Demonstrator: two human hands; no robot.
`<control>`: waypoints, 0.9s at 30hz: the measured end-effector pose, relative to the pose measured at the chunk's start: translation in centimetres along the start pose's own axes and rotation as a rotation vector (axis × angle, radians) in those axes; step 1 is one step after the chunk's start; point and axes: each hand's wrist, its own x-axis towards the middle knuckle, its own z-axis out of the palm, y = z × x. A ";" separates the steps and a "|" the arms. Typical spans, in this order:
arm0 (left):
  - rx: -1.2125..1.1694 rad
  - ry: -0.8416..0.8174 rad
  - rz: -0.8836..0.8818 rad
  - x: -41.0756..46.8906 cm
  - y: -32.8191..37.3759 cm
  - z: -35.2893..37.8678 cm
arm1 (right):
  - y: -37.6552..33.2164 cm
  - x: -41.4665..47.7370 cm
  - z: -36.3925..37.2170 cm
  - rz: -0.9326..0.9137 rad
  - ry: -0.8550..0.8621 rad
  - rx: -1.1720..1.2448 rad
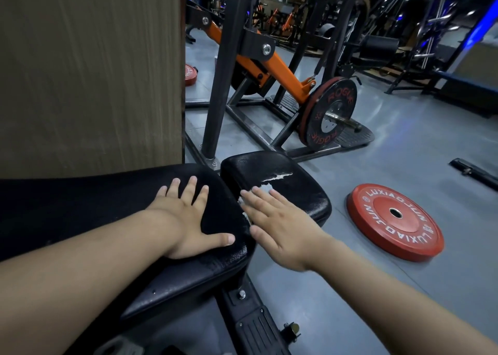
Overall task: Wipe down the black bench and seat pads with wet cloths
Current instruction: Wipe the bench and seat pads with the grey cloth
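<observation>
Flatly, left hand (188, 221) presses bench pad (102, 198), right hand (281, 229) over seat pad (299, 185)

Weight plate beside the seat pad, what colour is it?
The weight plate is red with white letters; head view.

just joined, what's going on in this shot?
A person leans over a gym bench, both hands bare. The left hand lies flat, fingers spread, on the long black padded bench. The right hand is open at the near edge of the smaller black seat pad, whose torn cover shows white. No cloth is plainly visible. A red weight plate lies on the grey floor.
</observation>
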 end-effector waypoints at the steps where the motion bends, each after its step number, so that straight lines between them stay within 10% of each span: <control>1: 0.000 0.002 -0.002 0.0 0.0 0.0 | 0.2 1.0 -0.4 0.005 -0.021 0.019; 11: -0.014 0.014 -0.004 0.1 -0.2 0.0 | 2.1 12.4 -1.4 0.236 -0.158 0.104; 27: 0.005 0.007 0.011 0.0 -0.2 -0.1 | 5.0 -4.7 2.1 0.461 0.246 0.254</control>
